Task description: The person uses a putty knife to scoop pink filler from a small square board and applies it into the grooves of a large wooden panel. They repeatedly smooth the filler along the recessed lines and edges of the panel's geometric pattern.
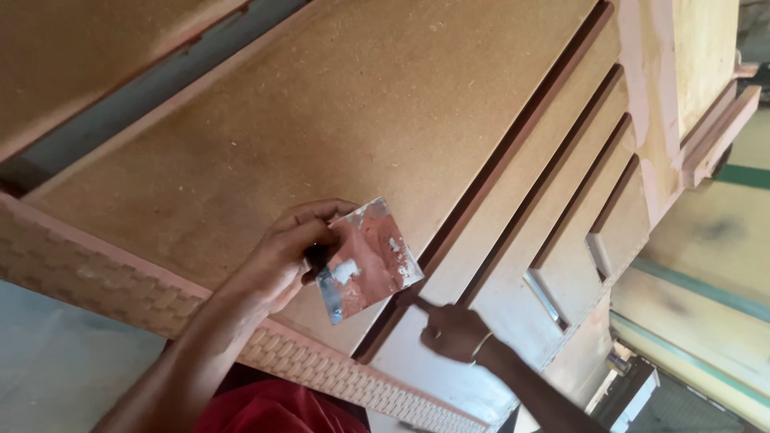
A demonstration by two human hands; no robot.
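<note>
While my left hand [281, 261] grips a putty-smeared metal scraper [369, 261] over the lower edge of the fibreboard cabinet [361, 104], my right hand [453, 330] curls loosely, one fingertip pressed on the groove [417, 303]. I judge the filling partly done: reddish filler shows along some edges, other grooves look bare. Both forearms are cut off, and the drawer openings are unclear.
</note>
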